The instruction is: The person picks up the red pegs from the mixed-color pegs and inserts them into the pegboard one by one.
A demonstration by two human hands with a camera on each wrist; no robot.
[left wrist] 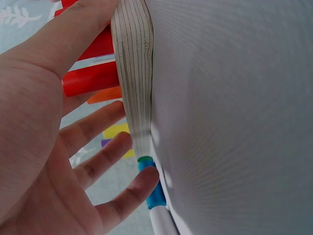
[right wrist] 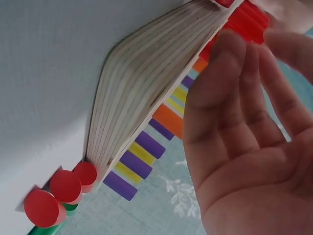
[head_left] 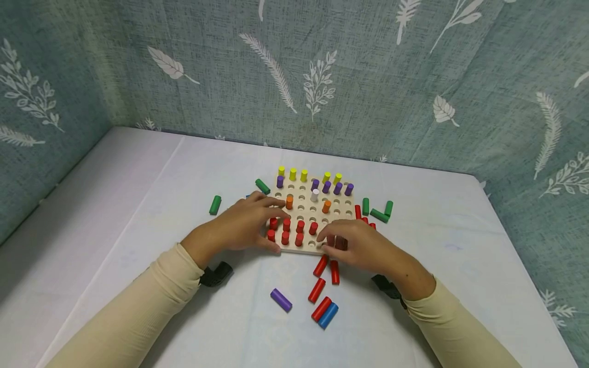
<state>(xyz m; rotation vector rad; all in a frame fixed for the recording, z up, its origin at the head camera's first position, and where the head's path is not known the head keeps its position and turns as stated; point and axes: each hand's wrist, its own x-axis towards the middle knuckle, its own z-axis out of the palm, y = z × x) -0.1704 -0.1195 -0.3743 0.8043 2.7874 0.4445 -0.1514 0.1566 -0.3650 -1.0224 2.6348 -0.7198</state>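
A wooden pegboard (head_left: 301,248) holds red pegs (head_left: 299,239) in its front rows. Orange pegs (head_left: 326,206) and a white peg (head_left: 315,196) stand in its middle. Purple pegs (head_left: 326,187) and yellow pegs (head_left: 293,174) line the back. My left hand (head_left: 244,222) lies along the board's left side, thumb by the front corner, fingers fairly straight. Over the front right part hovers my right hand (head_left: 361,244), thumb and forefinger apart with no peg between their tips. Dark red pegs (head_left: 341,243) show beneath its palm. In the right wrist view its fingers (right wrist: 252,107) are extended.
Loose red pegs (head_left: 317,290), a blue peg (head_left: 328,316) and a purple peg (head_left: 281,300) lie in front of the board. Green pegs (head_left: 379,215) and more red ones lie to its right, other green pegs (head_left: 215,205) to its left. A patterned curtain (head_left: 294,76) stands behind.
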